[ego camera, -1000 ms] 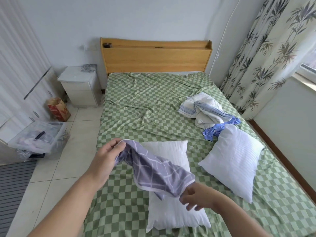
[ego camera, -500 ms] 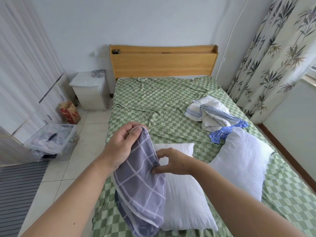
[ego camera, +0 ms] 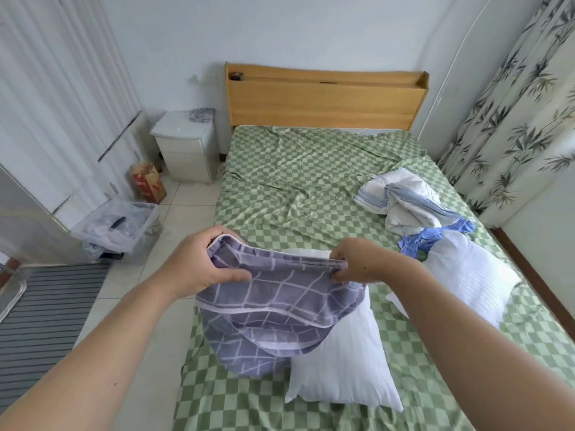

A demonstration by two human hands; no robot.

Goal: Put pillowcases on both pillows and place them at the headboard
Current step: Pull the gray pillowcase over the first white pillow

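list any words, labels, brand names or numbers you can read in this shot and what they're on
No text can be read for certain.
Red and tan paper bag on the floor beside the white nightstand: a pale mark that looks like a "W", too blurred to confirm.
Small dark item on the wooden headboard shelf: too small to read.
Clear plastic bin: contents show no legible print.
Purple grid pillowcase: pattern only, no lettering.

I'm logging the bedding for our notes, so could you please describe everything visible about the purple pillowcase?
The purple pillowcase is soft woven-looking cloth, greyish purple with a pale line grid and pale piping. The left hand and right hand pinch its upper edge, stretched between them. It hangs bunched, draping onto the near bare white pillow on the green checked sheet.
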